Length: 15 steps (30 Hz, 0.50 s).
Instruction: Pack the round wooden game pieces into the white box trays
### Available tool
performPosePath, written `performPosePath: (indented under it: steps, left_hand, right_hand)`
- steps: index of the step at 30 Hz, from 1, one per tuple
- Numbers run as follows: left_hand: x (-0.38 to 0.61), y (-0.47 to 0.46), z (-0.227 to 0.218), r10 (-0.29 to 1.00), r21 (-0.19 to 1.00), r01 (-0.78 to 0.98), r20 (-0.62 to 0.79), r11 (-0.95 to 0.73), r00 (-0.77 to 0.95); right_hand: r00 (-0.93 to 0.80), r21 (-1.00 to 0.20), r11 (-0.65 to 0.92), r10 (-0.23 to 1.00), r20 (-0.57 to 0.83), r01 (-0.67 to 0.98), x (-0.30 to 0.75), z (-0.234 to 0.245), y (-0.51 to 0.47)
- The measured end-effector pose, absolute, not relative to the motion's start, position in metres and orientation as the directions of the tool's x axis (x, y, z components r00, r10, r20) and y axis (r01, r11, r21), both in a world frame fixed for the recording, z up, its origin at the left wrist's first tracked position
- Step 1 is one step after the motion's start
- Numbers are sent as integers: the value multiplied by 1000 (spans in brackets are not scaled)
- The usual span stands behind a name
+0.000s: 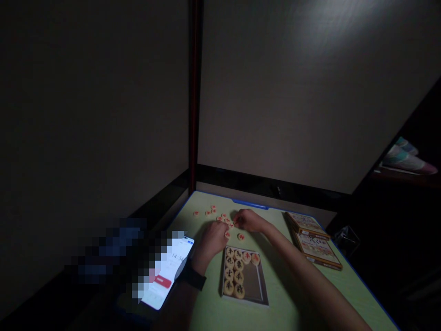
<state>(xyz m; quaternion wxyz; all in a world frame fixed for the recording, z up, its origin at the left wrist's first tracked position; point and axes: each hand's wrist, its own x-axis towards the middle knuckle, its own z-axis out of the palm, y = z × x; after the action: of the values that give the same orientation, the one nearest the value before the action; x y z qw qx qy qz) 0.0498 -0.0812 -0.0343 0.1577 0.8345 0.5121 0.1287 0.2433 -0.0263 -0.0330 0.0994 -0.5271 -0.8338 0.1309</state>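
Note:
My left hand reaches over the green table with its fingers curled down among round Chinese chess pieces with red characters. A red piece lies right by its fingertips. Across from it, my right hand is bent in with fingers drawn together beside another red piece. Whatever either hand pinches is too small and dark to make out. One more red piece lies nearer to me. Below the hands sits a shallow open box, holding two columns of black-character pieces and two red ones along its far row.
Several loose red pieces lie toward the far left. A lit phone is at the left edge, by my dark wristband. Two flat printed boxes lie at the right. Walls rise behind and left of the table.

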Motion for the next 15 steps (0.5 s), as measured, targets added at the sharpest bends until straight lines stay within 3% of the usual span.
performPosePath:
  steps: [7, 15]
  left_hand:
    - [46, -90, -23, 937, 311, 893, -19, -325, 348]
    - [20, -63, -16, 982, 288, 938, 57, -191, 183]
  right_hand:
    - [-449, -300, 448, 891, 69, 842, 201, -18, 11]
    - [-526, -296, 494, 850, -33, 817, 172, -20, 20]
